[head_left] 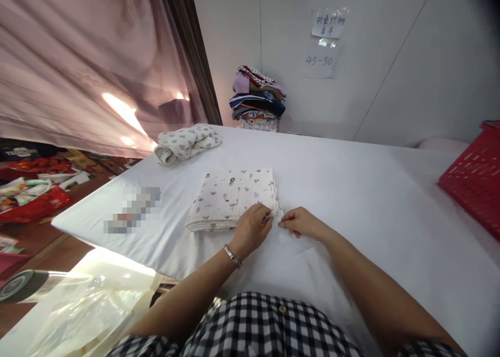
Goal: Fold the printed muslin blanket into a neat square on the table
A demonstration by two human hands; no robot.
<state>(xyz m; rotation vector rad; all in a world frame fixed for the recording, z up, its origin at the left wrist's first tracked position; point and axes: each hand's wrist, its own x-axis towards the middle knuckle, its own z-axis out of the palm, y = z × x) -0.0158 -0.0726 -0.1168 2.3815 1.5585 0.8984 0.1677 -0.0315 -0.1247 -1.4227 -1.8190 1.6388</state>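
A white cloth with small printed motifs [230, 193] lies on the white-covered table [351, 190], folded into a thick, layered rectangle. At its near right corner my left hand [253, 226] is closed, thumb and fingers pinching the layers there. Just to the right, my right hand [303, 224] is also closed, its fingertips pinched at a pale edge of the same cloth. The exact bit between those fingertips is too small to make out. My two hands are a short gap apart, both low over the table.
A crumpled patterned cloth [187, 143] lies at the table's far left. Folded fabrics [258, 99] are stacked by the wall. A red basket [474, 177] stands at the right. A blurred-out item [130, 211] is on the left side, near clear plastic [97, 305].
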